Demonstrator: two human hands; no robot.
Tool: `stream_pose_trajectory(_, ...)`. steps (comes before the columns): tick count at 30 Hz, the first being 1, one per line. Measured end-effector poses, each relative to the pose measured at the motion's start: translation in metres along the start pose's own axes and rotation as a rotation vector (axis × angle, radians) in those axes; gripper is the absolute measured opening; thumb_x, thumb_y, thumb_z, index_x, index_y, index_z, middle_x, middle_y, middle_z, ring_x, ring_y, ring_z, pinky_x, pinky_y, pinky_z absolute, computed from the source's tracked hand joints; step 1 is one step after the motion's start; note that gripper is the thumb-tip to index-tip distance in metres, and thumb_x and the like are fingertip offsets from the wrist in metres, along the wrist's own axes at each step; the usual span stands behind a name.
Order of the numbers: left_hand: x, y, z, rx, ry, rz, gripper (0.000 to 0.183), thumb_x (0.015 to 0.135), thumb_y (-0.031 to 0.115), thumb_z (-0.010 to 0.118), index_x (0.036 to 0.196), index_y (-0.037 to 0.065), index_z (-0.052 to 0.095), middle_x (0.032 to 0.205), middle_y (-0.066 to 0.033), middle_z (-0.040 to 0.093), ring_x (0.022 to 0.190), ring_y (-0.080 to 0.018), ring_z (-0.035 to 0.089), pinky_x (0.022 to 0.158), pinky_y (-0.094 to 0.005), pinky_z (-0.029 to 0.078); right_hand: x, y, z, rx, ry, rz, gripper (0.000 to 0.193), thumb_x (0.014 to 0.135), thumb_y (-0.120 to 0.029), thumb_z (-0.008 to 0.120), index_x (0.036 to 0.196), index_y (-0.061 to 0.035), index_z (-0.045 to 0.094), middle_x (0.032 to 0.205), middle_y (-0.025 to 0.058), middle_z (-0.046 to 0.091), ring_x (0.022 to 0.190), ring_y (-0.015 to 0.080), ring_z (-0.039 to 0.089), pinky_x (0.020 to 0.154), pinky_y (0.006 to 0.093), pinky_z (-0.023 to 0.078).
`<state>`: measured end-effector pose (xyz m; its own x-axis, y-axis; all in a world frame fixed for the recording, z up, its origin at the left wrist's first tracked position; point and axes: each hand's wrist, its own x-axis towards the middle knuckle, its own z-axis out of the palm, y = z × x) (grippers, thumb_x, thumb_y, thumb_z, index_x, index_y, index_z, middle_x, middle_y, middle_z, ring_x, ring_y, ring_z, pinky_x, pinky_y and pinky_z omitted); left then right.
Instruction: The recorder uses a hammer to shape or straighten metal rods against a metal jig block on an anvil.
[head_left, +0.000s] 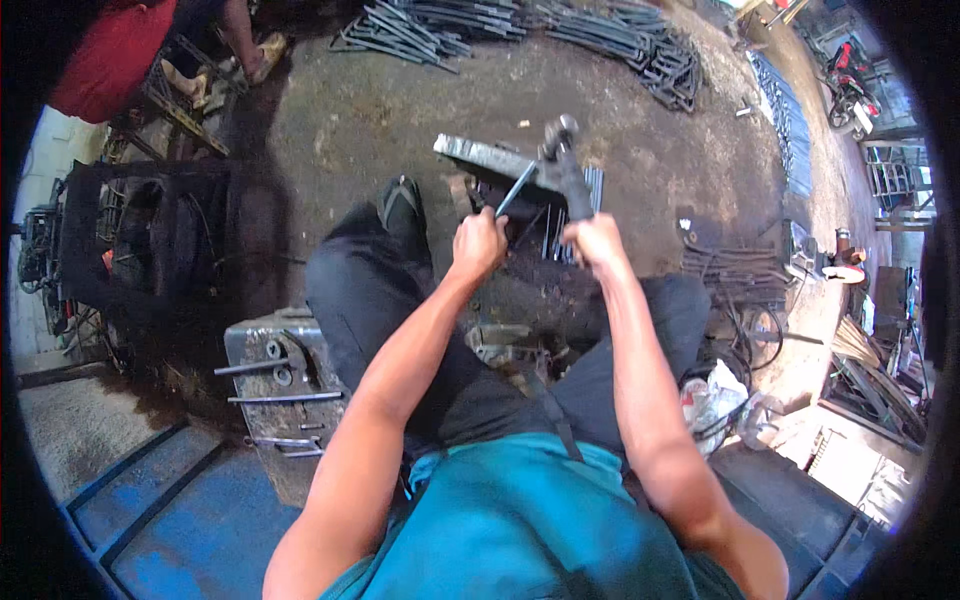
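My left hand (480, 243) is closed around a thin metal rod (516, 189), which slants up and to the right toward a steel block (484, 153). The far end of the rod lies at the block's edge, and I cannot tell whether they touch. In my right hand (597, 243) is a hammer (570, 180), gripped by its handle. Its head (560, 133) is raised over the right end of the block and looks slightly blurred. Several straight rods (556, 235) lie beyond and between my hands, partly hidden by the hammer and right hand.
Piles of bent rods (410, 35) lie on the far floor, with more bars (735, 275) at right. On my left, a worn metal box (285, 345) bears rods and a round fitting. A person in red (115, 60) is at far left. A white plastic bag (718, 400) sits by my right knee.
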<state>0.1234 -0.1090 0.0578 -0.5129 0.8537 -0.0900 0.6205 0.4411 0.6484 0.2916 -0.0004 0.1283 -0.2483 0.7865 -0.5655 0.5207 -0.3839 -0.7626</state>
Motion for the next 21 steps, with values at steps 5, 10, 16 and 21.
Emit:
stream_pose_trajectory(5,0.013,0.007,-0.033,-0.429,0.128,-0.022,0.022,0.092,0.018,0.059,0.088,-0.003,0.061,0.073,-0.0202,0.066,0.067,-0.0392,0.065,0.061,-0.0444,0.049,-0.034,0.040,-0.027,0.174,-0.026,0.061,0.014,0.067,0.001,0.066,0.061,-0.0036,0.054,0.052,0.0036,0.053,0.037,0.0130,0.048,0.036,0.0307,0.034)
stream_pose_trajectory(10,0.007,0.060,-0.073,-0.758,0.130,0.131,0.018,0.098,0.015,0.056,0.091,-0.001,0.060,0.072,-0.0009,0.062,0.064,-0.0074,0.057,0.056,-0.0247,0.045,-0.030,0.068,-0.037,0.189,-0.075,0.110,0.017,0.068,0.001,0.066,0.060,-0.0054,0.053,0.053,0.0030,0.053,0.039,0.0120,0.047,0.037,0.0303,0.034)
stream_pose_trajectory(16,-0.030,0.118,-0.102,-0.762,0.366,0.135,0.015,0.085,0.009,0.073,0.087,-0.005,0.068,0.063,-0.0053,0.066,0.056,-0.0077,0.063,0.051,-0.0241,0.048,-0.012,0.089,-0.032,0.141,-0.090,0.083,0.018,0.070,-0.001,0.066,0.061,-0.0061,0.052,0.052,0.0024,0.051,0.039,0.0126,0.049,0.037,0.0293,0.034)
stream_pose_trajectory(21,-0.040,0.117,-0.099,-0.612,0.455,0.205,0.014,0.087,0.008,0.074,0.085,-0.004,0.067,0.065,-0.0035,0.066,0.057,-0.0066,0.063,0.049,-0.0219,0.048,-0.015,0.087,-0.028,0.256,-0.142,0.075,0.015,0.069,-0.002,0.068,0.064,-0.0058,0.054,0.056,0.0021,0.053,0.041,0.0124,0.048,0.039,0.0284,0.036)
